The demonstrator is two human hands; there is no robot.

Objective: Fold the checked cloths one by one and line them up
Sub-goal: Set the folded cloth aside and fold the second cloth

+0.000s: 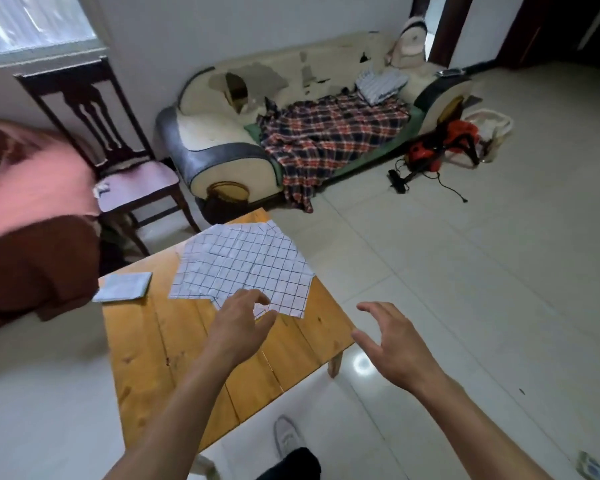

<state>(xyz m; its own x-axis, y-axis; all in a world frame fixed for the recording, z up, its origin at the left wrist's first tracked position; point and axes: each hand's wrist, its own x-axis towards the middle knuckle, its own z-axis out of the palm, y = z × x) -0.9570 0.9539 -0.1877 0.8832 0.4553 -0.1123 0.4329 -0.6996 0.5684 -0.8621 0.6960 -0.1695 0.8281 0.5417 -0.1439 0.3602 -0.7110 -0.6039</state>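
A white checked cloth (243,265) lies spread and creased across the far right part of the wooden table (174,344), one corner hanging over the right edge. My left hand (239,323) is at the cloth's near edge, its thumb and curled fingers pinching the fabric there. My right hand (392,341) hovers in the air beyond the table's right corner with fingers spread, touching nothing. A small folded cloth (123,287) sits at the table's left edge.
A dark wooden chair (118,161) stands behind the table. A worn sofa (291,109) with a plaid blanket is at the back. Pink and brown bedding (32,220) fills the left. Red gear with a cable (430,157) lies on the tiled floor.
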